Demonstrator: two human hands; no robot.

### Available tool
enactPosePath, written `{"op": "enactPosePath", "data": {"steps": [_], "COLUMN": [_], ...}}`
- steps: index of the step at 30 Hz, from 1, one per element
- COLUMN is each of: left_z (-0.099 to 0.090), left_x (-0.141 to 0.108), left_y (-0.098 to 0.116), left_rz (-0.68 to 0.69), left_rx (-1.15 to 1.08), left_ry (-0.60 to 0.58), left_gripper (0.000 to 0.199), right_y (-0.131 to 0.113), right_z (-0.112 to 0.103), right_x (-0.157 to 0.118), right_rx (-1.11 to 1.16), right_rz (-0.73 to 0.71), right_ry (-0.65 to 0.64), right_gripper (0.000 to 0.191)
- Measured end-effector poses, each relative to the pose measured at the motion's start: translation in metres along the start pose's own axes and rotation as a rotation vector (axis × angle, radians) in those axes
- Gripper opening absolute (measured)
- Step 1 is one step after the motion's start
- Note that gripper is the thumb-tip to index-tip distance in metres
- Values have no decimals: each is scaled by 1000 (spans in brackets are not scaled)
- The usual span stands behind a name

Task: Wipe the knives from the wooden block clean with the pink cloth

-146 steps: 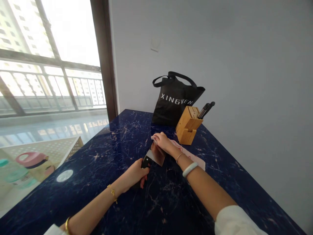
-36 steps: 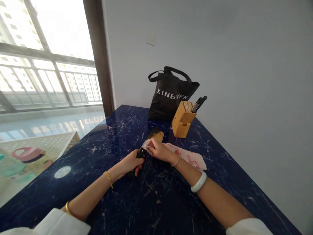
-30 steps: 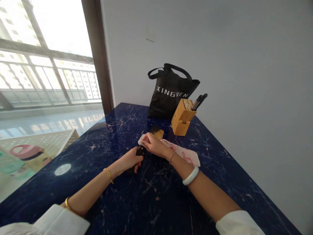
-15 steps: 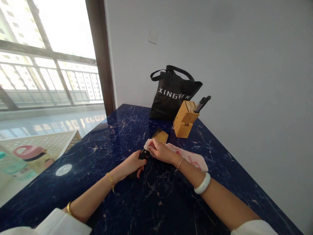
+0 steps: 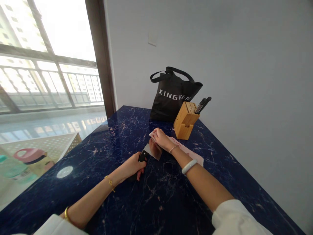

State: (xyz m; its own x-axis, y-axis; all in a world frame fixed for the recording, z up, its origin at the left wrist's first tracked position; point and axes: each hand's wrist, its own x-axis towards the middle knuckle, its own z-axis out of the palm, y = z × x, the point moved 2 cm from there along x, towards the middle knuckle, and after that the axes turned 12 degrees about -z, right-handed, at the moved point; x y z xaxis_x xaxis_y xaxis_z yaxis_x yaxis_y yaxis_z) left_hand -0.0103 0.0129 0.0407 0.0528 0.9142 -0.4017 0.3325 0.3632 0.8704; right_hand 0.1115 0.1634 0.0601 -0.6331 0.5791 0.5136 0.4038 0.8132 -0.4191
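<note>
There are 2 hands (image 5: pixel 135 164), 4 bracelets (image 5: pixel 189 166), 1 cleaver (image 5: pixel 152 149) and 1 cloth (image 5: pixel 194 156). There are 1 bag (image 5: pixel 165 104), 1 knife block (image 5: pixel 185 121), 2 black handles (image 5: pixel 201 105), 1 basket (image 5: pixel 57 145) and 2 bottles (image 5: pixel 34 157).

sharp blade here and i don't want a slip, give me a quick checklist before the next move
1. left hand gripping the handle: ok
2. right hand pinching the cloth: ok
3. right fingers off the blade's sharp edge: cannot tell
4. blade clear of the block: ok
5. block upright: ok
6. whole cloth gathered in the right hand: not ok, part trails under the forearm
</note>
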Motion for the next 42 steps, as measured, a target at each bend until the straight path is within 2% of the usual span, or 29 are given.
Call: {"op": "enactPosePath", "data": {"steps": [5,7,9,12,20,22,25,30,35,39,42], "left_z": [0,1,2,3,3,2,1,1,1,0,-1], "left_x": [1,2,1,0,3,3,1,0,0,-2,-3], "left_y": [0,0,2,3,-2,-2,-1,1,0,1,2], "left_rz": [0,3,1,-19,-10,-11,-27,-42,-22,-24,-17], "left_rx": [-3,-7,-6,-7,-44,-49,-46,-68,-72,-61,-59], "left_ry": [15,20,30,29,24,27,19,6,0,22,8], "left_gripper": [18,18,18,18,21,20,20,20,20,19,17], "right_y": [-47,-56,-56,-38,40,49,50,27,-19,-52,-62], "right_z": [6,7,5,2,3,4,5,5,2,2,-6], "right_x": [-12,-17,-18,-11,28,31,26,-4,-37,-50,-56], "right_rx": [14,31,44,25,-118,-148,-176,-85,51,109,124], "right_rz": [-240,-292,-291,-198,152,195,182,43,-122,-172,-170], "right_ry": [-169,-205,-204,-160,25,63,69,-2,-68,-110,-131], "right_gripper": [17,18,19,20,17,17,17,11,8,9,9]}}
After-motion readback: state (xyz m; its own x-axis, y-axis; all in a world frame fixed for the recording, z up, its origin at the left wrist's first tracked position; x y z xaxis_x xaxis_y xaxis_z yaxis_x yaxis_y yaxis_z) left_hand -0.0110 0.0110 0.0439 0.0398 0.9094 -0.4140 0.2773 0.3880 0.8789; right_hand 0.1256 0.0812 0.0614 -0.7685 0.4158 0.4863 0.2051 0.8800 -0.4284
